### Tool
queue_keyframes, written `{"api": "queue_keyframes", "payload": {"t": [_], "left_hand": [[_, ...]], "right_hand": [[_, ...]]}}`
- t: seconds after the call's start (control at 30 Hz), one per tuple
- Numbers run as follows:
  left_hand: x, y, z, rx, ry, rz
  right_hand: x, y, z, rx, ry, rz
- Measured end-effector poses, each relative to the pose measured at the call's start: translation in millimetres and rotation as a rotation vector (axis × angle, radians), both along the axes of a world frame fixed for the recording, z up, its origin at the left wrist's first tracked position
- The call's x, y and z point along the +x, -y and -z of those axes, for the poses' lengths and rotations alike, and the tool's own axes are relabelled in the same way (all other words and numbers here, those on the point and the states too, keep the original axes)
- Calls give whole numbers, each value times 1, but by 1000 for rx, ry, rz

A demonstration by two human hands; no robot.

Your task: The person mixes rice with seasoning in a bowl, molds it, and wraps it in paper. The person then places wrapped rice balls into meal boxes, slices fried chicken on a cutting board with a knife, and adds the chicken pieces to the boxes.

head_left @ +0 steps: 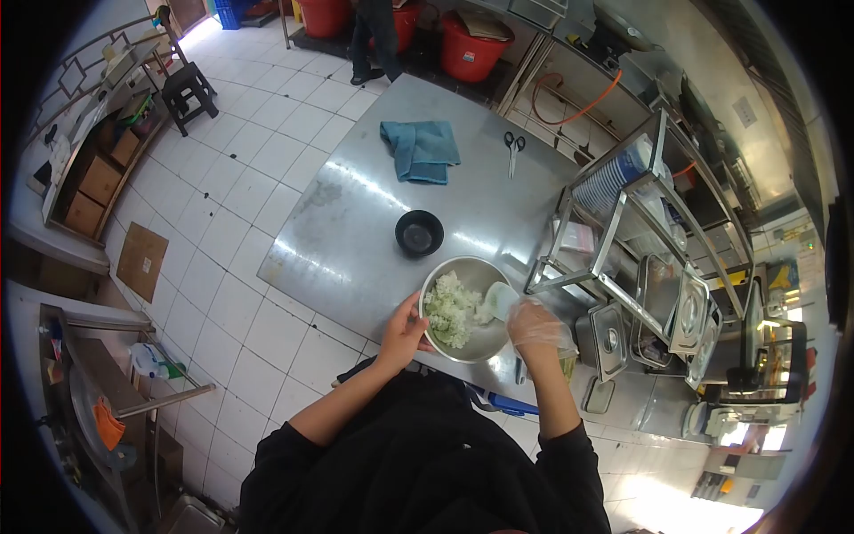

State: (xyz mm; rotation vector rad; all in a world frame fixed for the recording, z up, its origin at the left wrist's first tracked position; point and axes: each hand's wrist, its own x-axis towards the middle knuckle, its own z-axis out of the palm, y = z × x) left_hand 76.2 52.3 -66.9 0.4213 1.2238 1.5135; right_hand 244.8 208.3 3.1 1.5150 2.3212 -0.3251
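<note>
A steel mixing bowl (483, 345) stands near the front edge of the metal table, holding clumps of pale white-green food (450, 311) that look like cooked rice. My left hand (406, 336) grips the bowl's left rim, thumb on the outside. In a clear plastic glove, my right hand (535, 331) is closed on a pale rice paddle (501, 301), whose blade dips into the bowl at its right side. The glove and fingers hide the handle. Just beyond the mixing bowl sits a small black bowl (418, 253).
On the steel table (329, 222) lie a folded teal cloth (422, 151) and scissors (513, 153). To the right stands a metal rack (616, 233) with stacked containers and lidded steel pans (608, 343). Another person's legs (374, 40) show beyond, beside red tubs (474, 52).
</note>
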Motion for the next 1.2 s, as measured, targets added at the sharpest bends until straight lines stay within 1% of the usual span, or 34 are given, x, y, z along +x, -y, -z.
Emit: {"api": "queue_keyframes", "payload": {"t": [0.03, 0.07, 0.1, 0.17, 0.2, 0.23, 0.3, 0.33, 0.4, 0.43, 0.5, 0.53, 0.6, 0.63, 0.7, 0.73, 0.77, 0.8, 0.83, 0.9, 0.97, 1.0, 1.03, 1.1, 1.13, 1.17, 1.2], "left_hand": [[6, -1, -2, 6, -25, 21], [8, -2, -5, 15, -55, 48], [6, -4, -10, 17, -61, 53], [3, -9, -17, 40, -5, 70], [-3, -11, -18, 72, 12, 111], [-7, -12, -19, 71, 14, 103], [-17, -11, -22, 66, 35, 168], [-22, -9, -20, 61, 32, 173], [-30, -8, -13, 44, 9, 137], [-33, -7, -11, 43, 11, 142], [-35, -2, -8, 24, 36, 101], [-35, -2, -12, 34, 65, 104], [-32, 1, -8, 34, 78, 101], [-30, 1, -6, 41, 87, 90], [-22, 3, -4, 33, 74, 90], [-19, 5, -4, 24, 61, 95], [-18, 8, -3, 21, 60, 103], [-17, 10, -2, 28, 83, 82], [-19, 9, -2, 38, 103, 58], [-23, 7, -2, 43, 104, 40], [-20, 13, 1, 37, 111, 20], [-18, 12, 5, 58, 53, 49], [-18, 11, 8, 81, -4, 78], [-19, 13, 3, 59, 55, 26], [-22, 14, 0, 57, 43, 47], [-27, 14, -2, 56, 25, 65], [-27, 14, -6, 54, 24, 56]], "right_hand": [[-1, -1, -2, 0, -13, 57], [-6, 0, 13, -47, -13, -32], [-12, 2, 22, -44, -20, -27], [-16, 2, 33, 7, -226, -169], [-16, 3, 33, 48, -199, -214], [-11, 1, 32, 45, -197, -222], [0, 1, 28, 169, -581, -550], [-2, 7, 18, 167, -586, -543], [-2, 18, -10, 59, -154, -580], [1, 23, -18, 59, -152, -575], [14, 40, -31, 207, -216, -632], [17, 54, -45, 201, -213, -628], [11, 83, -65, 94, -109, -520], [5, 90, -60, 97, -110, -522], [-6, 103, -44, 12, -68, -393], [-15, 95, -38, -37, -46, -379], [-15, 84, -32, -38, -47, -371], [-10, 71, -28, -16, -36, -436], [-14, 59, -38, 12, -26, -506], [-11, 65, -77, -41, -3, -476], [-20, 87, -96, -90, 29, -426], [-17, 92, -62, -52, -77, -486], [-22, 84, -53, -47, -80, -482], [-33, 63, -40, -136, 15, -330], [-21, 51, -29, 47, -50, -464], [-7, 42, -23, 48, -51, -473], [-9, 37, -45, -35, -82, -380]]}}
